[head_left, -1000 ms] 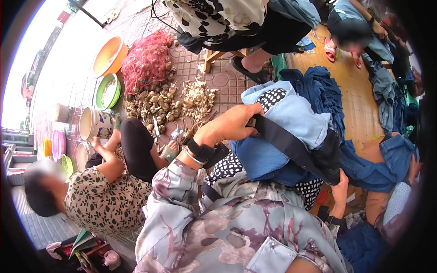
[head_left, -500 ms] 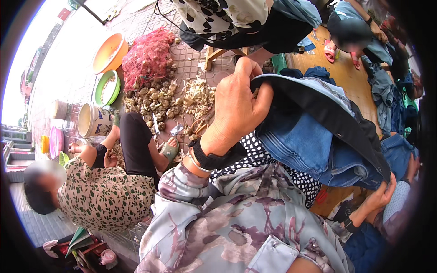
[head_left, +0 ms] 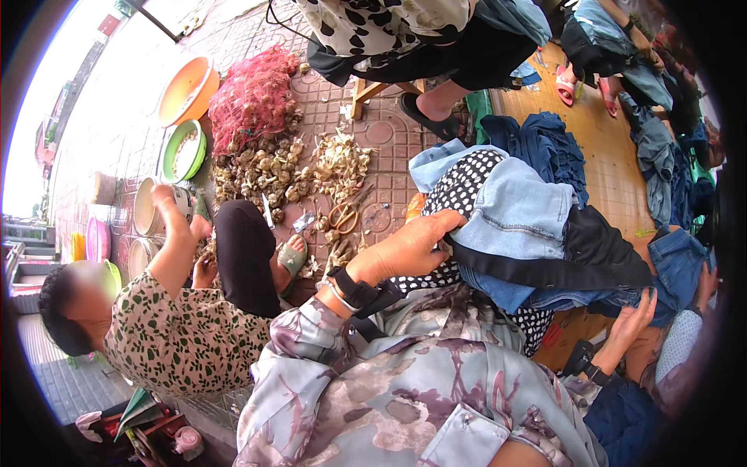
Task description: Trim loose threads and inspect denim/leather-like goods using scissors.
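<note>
Denim garment [head_left: 517, 222] in closed fingers [head_left: 440, 227].

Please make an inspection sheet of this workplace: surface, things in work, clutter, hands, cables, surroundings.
Surface: brick paving; wooden floor on the right.
Things in work: denim garment with a black strap, over a dotted cloth.
Clutter: scissors, dried bulbs, red net sack, orange basin, green basin, jeans pile.
Hands: left hand grips the garment's edge; right hand touches its lower side.
Cables: nothing seen.
Surroundings: a seated person in a patterned shirt; another on a wooden stool.
</note>
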{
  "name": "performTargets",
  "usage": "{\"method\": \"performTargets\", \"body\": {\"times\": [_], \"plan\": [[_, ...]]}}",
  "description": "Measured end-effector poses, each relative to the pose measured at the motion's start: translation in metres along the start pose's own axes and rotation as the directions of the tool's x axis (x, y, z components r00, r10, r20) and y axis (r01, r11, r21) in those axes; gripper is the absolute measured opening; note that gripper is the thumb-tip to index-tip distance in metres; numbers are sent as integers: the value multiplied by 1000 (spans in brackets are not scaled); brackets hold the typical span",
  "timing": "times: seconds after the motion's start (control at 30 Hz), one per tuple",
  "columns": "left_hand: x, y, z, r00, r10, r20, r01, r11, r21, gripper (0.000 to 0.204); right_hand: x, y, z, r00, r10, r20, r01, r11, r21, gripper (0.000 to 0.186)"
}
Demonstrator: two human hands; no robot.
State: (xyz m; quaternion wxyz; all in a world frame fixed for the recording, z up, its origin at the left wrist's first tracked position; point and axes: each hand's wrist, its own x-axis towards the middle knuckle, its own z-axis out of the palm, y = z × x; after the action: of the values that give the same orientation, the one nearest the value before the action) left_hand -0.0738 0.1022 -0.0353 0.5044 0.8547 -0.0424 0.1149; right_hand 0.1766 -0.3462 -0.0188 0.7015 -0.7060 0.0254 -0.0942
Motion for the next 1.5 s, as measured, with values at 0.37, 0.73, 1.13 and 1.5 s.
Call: {"method": "performTargets", "body": {"times": [0.37, 0.73, 1.13, 1.5], "plan": [[42, 107, -47, 787, -115, -606, 76, 993, -89, 15, -7, -115, 11, 941, -324, -102, 320, 946, -56, 30], [27, -4, -49, 678, -652, -340, 438, 729, -526, 20, -4, -67, 107, 811, -205, 548, 570, 486, -662, 19], [-10, 2, -17, 856, -512, -74, 202, 462, -864, 70, 24, -15, 96, 943, -9, 334, 192, 831, -522, 18], [38, 102, -36, 653, -355, -669, 169, 930, -328, 35, -20, -97, 84, 904, -349, 247, 420, 831, -365, 17]]}}
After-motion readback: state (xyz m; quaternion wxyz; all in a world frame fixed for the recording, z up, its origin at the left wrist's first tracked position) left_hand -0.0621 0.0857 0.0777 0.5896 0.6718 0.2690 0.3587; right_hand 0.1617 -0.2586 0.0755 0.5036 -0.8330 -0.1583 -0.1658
